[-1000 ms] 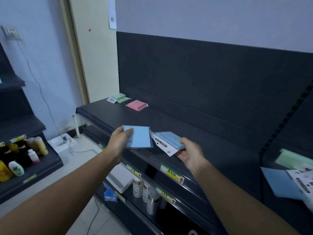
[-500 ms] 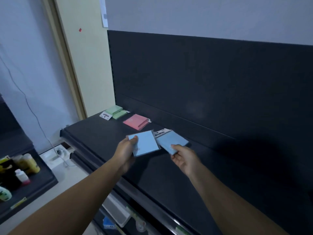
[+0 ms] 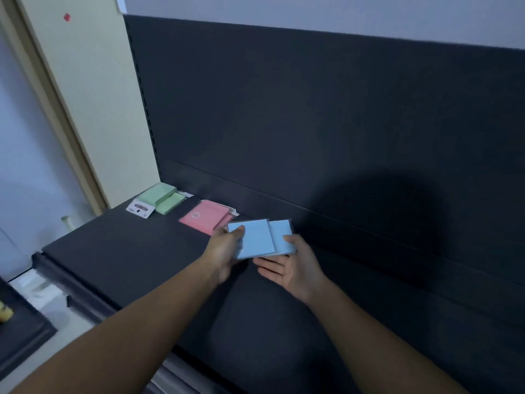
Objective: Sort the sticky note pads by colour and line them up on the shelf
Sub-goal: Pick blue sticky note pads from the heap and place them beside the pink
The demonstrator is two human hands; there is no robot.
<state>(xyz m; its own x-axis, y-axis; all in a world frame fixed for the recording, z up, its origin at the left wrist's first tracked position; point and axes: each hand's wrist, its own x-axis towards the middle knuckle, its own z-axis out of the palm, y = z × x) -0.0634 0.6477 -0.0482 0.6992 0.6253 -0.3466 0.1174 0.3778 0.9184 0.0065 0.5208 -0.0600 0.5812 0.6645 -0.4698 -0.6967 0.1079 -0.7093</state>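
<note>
Both blue pads have come farther in over the shelf (image 3: 127,251) and now overlap just right of the pink pad (image 3: 203,218). The left hand (image 3: 225,251) grips the upper blue pad (image 3: 254,240) by its left edge, while the right hand (image 3: 295,270) pinches the lower blue pad (image 3: 281,231), thumb on top and fingers beneath. Green pads (image 3: 160,196) lie at the far left.

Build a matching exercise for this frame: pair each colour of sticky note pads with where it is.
Things:
1. green pads
2. pink pads
3. blue pads

Places:
A. held over the shelf by the left hand and right hand
B. lying at the shelf's far left end
C. lying between the other two colours

Pairs: 1-B, 2-C, 3-A.
</note>
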